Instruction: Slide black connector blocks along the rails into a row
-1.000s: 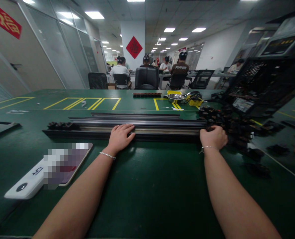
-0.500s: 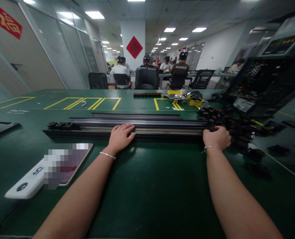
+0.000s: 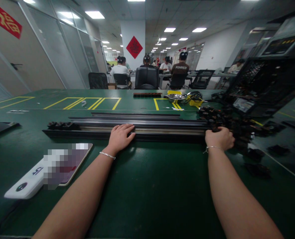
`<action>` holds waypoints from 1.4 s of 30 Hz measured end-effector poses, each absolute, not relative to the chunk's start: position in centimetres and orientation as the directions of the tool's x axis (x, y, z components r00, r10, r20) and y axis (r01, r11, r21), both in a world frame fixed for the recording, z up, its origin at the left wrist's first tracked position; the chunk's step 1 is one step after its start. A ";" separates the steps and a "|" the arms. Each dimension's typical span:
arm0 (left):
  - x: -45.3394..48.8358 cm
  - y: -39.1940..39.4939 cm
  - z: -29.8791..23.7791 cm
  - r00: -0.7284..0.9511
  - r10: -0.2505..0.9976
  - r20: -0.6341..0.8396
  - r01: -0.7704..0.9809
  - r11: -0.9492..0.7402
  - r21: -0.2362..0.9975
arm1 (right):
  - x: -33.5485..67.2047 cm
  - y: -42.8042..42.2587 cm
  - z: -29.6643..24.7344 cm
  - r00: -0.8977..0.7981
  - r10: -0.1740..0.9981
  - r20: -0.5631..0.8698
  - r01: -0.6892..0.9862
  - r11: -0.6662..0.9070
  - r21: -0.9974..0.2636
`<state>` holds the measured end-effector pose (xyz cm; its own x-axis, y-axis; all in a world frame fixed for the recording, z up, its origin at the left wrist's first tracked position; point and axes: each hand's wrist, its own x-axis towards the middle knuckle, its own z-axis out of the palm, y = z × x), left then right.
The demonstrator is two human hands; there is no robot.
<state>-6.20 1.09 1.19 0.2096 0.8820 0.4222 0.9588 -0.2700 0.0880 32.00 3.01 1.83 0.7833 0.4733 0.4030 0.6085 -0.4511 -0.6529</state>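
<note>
We count three long black rails [image 3: 167, 136] across the green surface [image 3: 149, 199]. Our left hand [image 3: 120, 137] lies on the nearest, fingers outstretched; our right hand [image 3: 220, 137] is curled at its right end, by one heap [image 3: 242, 124] of dark parts (what it pinches, if anything, we cannot tell). Nearer us, at left, lie one phone [image 3: 71, 174] and one white device [image 3: 29, 184]; one bowl [image 3: 176, 97] sits beyond.

From here I see a green desk [image 3: 157, 186] carrying long black rails [image 3: 167, 136] under my left grip [image 3: 120, 137], a white device [image 3: 23, 184] and phone [image 3: 71, 177] left of it, dark parts [image 3: 242, 127] beside my right grip [image 3: 219, 137], and a dark strip [image 3: 147, 95] well beyond both.
</note>
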 end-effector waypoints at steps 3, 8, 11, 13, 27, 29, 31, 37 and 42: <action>-6.2 1.1 1.1 0.208 0.882 0.423 0.959 -0.269 0.090 | 32.0 2.9 2.0 0.796 0.474 0.376 0.588 -0.460 -0.665; -6.3 1.1 1.1 0.211 0.880 0.426 0.957 -0.276 0.095 | 32.1 3.0 1.9 0.796 0.481 0.369 0.585 -0.454 -0.671; -6.2 1.1 1.2 0.206 0.883 0.421 0.958 -0.270 0.098 | 32.2 3.0 1.8 0.796 0.480 0.369 0.586 -0.458 -0.669; -6.2 1.1 1.2 0.205 0.884 0.419 0.959 -0.268 0.096 | 32.3 3.1 1.8 0.797 0.478 0.369 0.586 -0.463 -0.665; -6.2 1.1 1.2 0.196 0.890 0.411 0.959 -0.262 0.108 | 32.7 3.0 2.1 0.813 0.478 0.332 0.558 -0.479 -0.677; -6.2 1.1 1.2 0.200 0.888 0.415 0.959 -0.265 0.105 | 32.8 3.0 2.1 0.817 0.476 0.326 0.552 -0.483 -0.680; -6.3 1.1 1.1 0.204 0.884 0.421 0.958 -0.270 0.102 | 32.9 3.0 2.2 0.824 0.474 0.312 0.540 -0.488 -0.685; -6.3 1.1 1.0 0.214 0.873 0.438 0.956 -0.279 0.091 | 33.6 2.9 2.1 0.826 0.466 0.316 0.538 -0.487 -0.688; -6.3 1.2 1.0 0.211 0.881 0.424 0.958 -0.272 0.089 | 33.9 3.0 2.0 0.827 0.463 0.318 0.537 -0.488 -0.688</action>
